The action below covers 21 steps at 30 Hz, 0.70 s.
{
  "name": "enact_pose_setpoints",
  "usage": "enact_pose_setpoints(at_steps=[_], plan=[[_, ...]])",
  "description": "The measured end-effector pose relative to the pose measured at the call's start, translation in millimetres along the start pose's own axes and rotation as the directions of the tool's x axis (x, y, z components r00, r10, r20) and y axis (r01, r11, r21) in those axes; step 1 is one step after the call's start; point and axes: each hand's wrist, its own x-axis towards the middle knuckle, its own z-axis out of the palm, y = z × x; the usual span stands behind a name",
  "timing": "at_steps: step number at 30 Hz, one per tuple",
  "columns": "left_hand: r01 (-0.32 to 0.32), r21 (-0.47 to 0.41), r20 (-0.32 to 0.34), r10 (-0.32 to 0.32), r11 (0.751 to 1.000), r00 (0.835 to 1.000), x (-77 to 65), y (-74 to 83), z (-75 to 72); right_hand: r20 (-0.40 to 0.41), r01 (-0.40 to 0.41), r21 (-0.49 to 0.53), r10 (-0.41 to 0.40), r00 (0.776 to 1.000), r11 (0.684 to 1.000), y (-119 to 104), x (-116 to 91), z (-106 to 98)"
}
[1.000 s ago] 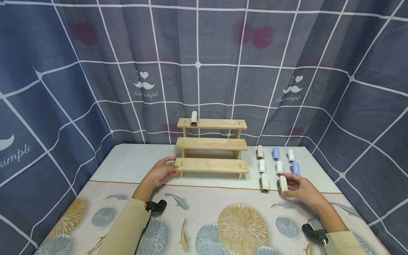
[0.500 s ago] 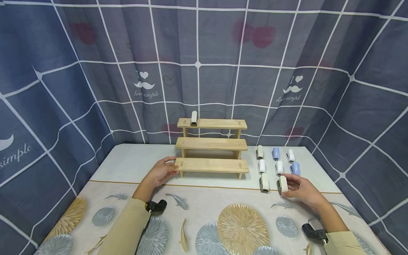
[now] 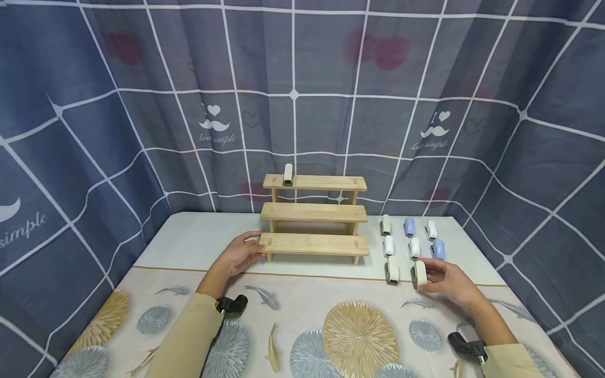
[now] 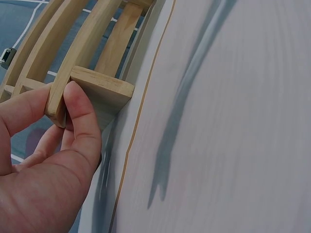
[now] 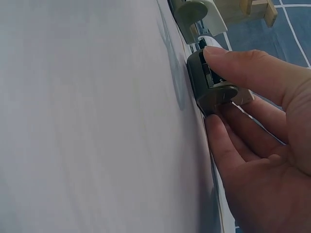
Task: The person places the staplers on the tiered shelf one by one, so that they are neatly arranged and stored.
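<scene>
The pale wooden three-tier stand sat with its lowest shelf pinched by your left hand; tugging risked shifting it. Right of it, your right hand gripped a cream, round-topped, dark-based device; sideways drift risked toppling its cream twin.

Wooden stand: one, with three steps. Small stapler-like devices: nine in all, one pale device on the far step at left and eight on the right (three cream, three white, two blue), in rows of three, three and two from far to near. Hands: two, left and right. Black wrist devices: two.
</scene>
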Motion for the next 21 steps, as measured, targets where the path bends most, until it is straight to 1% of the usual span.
enact_pose_setpoints(at_steps=[3, 11, 16, 21], plan=[[0.003, -0.001, -0.003, -0.003, 1.0, 1.0, 0.7, -0.1, 0.3, -0.001, 0.006, 0.009, -0.006, 1.0, 1.0, 0, -2, 2], [-0.001, -0.009, 0.015, 0.001, 1.0, 1.0, 0.2, -0.9, -0.5, -0.016, 0.037, 0.015, -0.036, 0.999, 0.999, -5, -8, 8], [-0.008, -0.011, 0.02, 0.008, 1.0, 1.0, 0.7, -1.2, -1.3, -0.04, 0.021, 0.024, -0.02, 0.999, 0.999, -12, -11, 11], [-0.009, -0.003, 0.02, 0.009, 1.0, 1.0, 1.0, -1.4, -1.1, -0.043, 0.018, 0.098, -0.014, 0.999, 0.995, -17, -14, 14]])
